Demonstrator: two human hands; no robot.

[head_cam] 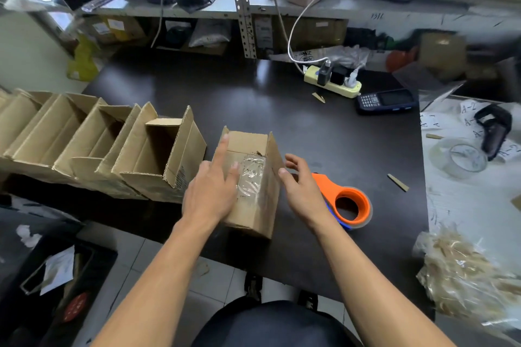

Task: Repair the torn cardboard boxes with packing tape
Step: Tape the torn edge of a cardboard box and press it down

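A row of open boxes crowds the dark surface at left. The left hand presses flat, fingers straight, on the cardboard box, beside its wrinkled clear tape patch. The right hand hovers relaxed just beside the box's right wall, holding nothing. The orange tape dispenser lies right of it; bare surface beyond.

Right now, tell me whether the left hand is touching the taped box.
Touching. The head view shows the left hand lying flat on the taped box, fingers straight across its top beside the clear tape patch.
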